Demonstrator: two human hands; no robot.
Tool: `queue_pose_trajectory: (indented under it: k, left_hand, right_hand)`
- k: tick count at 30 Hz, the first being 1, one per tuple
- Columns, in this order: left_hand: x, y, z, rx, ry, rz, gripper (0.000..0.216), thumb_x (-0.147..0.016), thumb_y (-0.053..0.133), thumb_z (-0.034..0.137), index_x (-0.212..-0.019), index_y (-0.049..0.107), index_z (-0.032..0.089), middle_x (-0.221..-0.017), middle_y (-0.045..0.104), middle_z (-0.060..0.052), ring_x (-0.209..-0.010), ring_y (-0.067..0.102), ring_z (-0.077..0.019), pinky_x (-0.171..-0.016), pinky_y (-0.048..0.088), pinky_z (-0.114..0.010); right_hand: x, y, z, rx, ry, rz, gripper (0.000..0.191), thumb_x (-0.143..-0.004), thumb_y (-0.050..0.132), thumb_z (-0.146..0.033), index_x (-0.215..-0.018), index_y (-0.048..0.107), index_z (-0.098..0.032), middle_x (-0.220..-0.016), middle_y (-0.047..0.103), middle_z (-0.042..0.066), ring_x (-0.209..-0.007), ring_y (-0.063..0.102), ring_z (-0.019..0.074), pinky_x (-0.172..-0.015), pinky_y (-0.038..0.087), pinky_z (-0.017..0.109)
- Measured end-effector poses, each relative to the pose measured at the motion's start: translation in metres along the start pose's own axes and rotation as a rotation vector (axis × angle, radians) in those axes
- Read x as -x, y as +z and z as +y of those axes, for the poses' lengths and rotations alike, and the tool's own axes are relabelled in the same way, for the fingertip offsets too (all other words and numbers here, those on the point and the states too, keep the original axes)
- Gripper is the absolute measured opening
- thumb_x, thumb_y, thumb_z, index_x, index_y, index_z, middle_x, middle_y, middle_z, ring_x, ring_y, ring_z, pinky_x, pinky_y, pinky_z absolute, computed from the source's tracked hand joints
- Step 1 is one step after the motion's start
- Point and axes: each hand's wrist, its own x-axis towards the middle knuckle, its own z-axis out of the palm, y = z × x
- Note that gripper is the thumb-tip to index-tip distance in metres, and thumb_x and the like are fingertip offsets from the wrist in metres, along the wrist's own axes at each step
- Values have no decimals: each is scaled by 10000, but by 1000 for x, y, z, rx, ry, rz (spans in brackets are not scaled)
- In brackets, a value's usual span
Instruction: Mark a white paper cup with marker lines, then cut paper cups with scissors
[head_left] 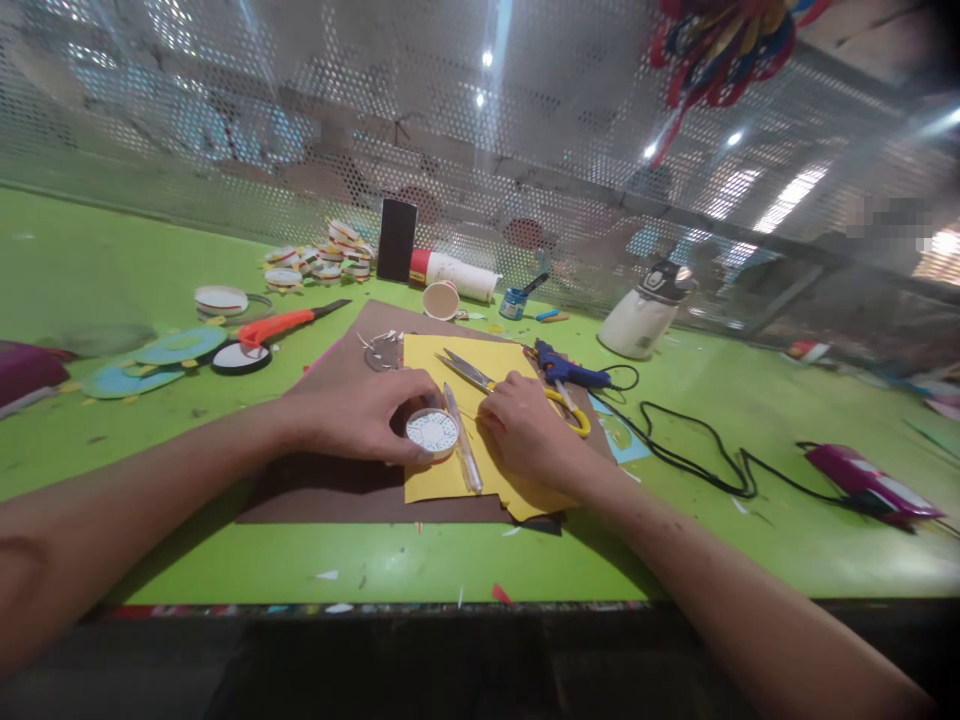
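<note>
My left hand (375, 415) is closed round the edge of a small white disc (432, 431) with a blue speckled ring on its face. The disc is held over yellow paper (442, 485), which lies on dark brown sheets (322, 495). My right hand (525, 420) rests on the yellow paper with its fingers curled down. Whatever may be under those fingertips is hidden. Between the hands lies a clear pen (465, 445). Scissors (466, 370) with yellow handles lie partly behind my right hand, blades pointing away to the left.
Right of the paper sits a blue glue gun (570, 370), its black cord (697, 460) trailing right towards a magenta device (870, 480). An orange-handled cutter (277, 325) and blue paper rings (180, 346) lie left. Behind stand a phone (397, 240), stacked paper cups (461, 277) and a white jug (641, 315).
</note>
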Motion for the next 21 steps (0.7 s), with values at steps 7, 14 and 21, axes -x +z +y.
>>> queue_pose_trajectory:
  k: [7,14,21]
  left_hand:
    - [3,0,1,53,-54,-5,548,-736,664,542,-1147,570,191,-1066,652,-65,-947,601,-250,-804,454,-339]
    - [1,2,-2,56,-37,16,521,-741,677,540,-1136,596,210,-1141,662,-76,-1019,609,-270,-854,444,-343]
    - [-2,4,-12,1,-28,35,600,-748,641,643,-1158,592,208,-1075,686,-75,-964,626,-275,-820,443,-346]
  right_hand:
    - [11,-34,1,-377,144,187,134,-910,590,-224,-883,699,-150,-846,741,70,-756,656,167,-729,525,310]
    - [72,-93,7,-989,437,46,178,-761,806,-380,-813,781,-212,-627,722,35,-609,671,180,-578,527,304]
    - [91,-65,-9,-1243,818,112,395,-589,902,-465,-721,684,-163,-672,757,72,-609,724,188,-614,565,305]
